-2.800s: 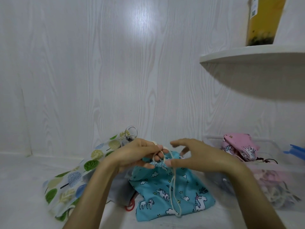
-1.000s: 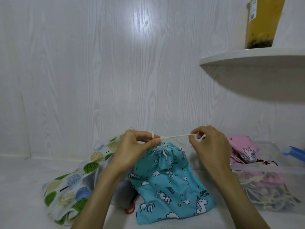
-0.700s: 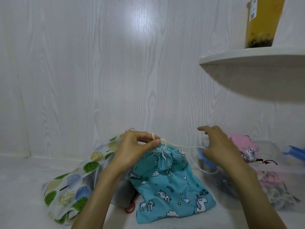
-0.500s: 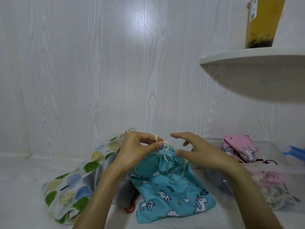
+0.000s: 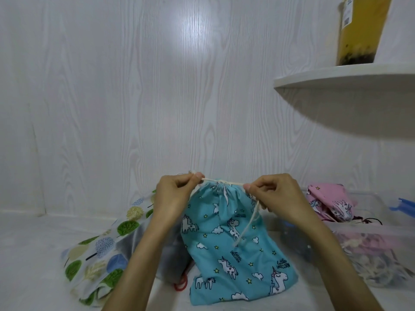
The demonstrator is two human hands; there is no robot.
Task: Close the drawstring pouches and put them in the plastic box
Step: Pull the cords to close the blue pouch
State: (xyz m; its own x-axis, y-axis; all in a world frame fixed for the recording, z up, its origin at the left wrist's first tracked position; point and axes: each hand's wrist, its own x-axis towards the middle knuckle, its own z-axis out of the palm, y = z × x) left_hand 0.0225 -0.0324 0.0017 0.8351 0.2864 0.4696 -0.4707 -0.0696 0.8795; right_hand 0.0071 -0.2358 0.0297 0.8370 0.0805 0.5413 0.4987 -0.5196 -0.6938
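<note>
In the lower middle of the frame we see the blue unicorn pouch (image 5: 233,248) standing up from the white tabletop (image 5: 29,254), its mouth gathered into tight pleats at the top. The cream drawstring (image 5: 222,182) runs taut and nearly level across that gathered neck. Our left hand (image 5: 174,194) pinches one end of the cord between thumb and forefinger, fingers curled, just left of the neck. Our right hand (image 5: 275,196) pinches the other end just right of the neck, fingers likewise curled, and a loose tail of the same cord hangs from it down over the pouch's front.

To the lower left of the frame, partly behind our left forearm, lies the tree-print pouch (image 5: 101,254), slumped on the tabletop and touching the blue one's left side, with grey cloth showing at its opening. A red cord loop (image 5: 180,286) peeks out between the two pouches near the bottom.

At the right edge of the frame sits the clear plastic box (image 5: 372,234), just beside the blue pouch. A pink unicorn pouch (image 5: 327,203) rests in it, along with other pale cloth and cords that are too blurred through the wall to tell apart. A blue clip (image 5: 404,206) shows at the far right edge of the frame.

In the upper right of the frame a white shelf (image 5: 343,75) juts from the wood-grain wall (image 5: 157,97), carrying a yellow bottle (image 5: 359,30).
</note>
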